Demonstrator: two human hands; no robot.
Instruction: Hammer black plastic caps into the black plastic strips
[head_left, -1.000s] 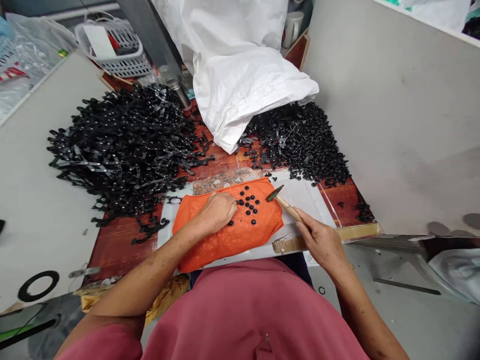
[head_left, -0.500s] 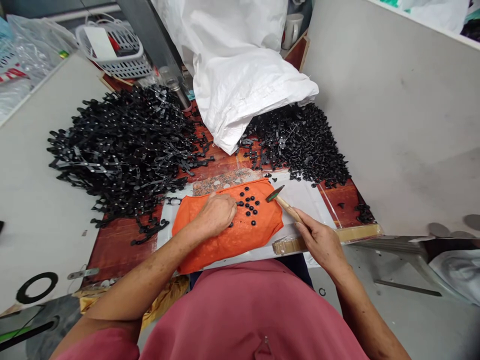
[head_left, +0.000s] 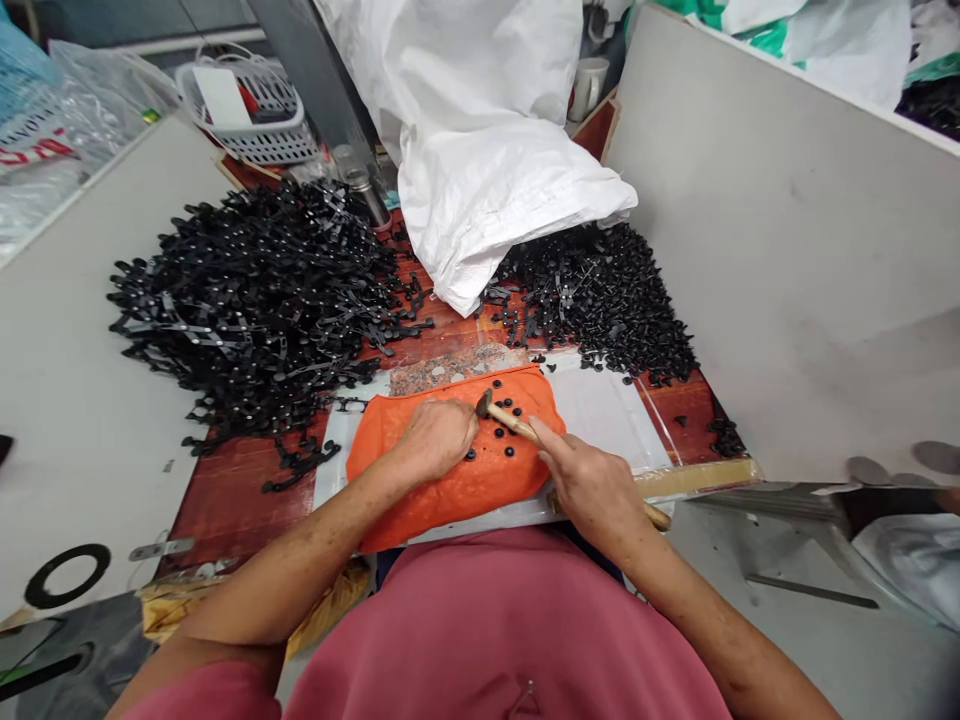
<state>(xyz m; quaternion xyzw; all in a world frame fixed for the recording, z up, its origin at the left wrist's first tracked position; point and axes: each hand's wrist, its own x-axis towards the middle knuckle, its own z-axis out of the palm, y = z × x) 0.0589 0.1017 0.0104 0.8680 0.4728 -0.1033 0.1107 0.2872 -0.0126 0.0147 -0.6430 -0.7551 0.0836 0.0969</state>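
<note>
My right hand (head_left: pixel 592 485) grips the wooden handle of a small hammer (head_left: pixel 501 414). The hammer head sits low over the orange cloth (head_left: pixel 465 480), close to the fingertips of my left hand (head_left: pixel 435 438). My left hand rests curled on the cloth, its fingertips pinched at one of the small black round parts (head_left: pixel 507 418). Several of these parts lie scattered on the cloth. What the fingertips pinch is too small to name.
A big heap of black strap-like pieces (head_left: pixel 255 300) lies at the left and a smaller black heap (head_left: pixel 607 300) at the right. A white sack (head_left: pixel 487 170) leans behind them. A white basket (head_left: pixel 247 110) and a mug (head_left: pixel 589 85) stand at the back. Grey panels flank the wooden table (head_left: pixel 232 490).
My right hand has swung the hammer leftward and down, from the cloth's right edge to just beside my left fingertips. My left hand has stayed put.
</note>
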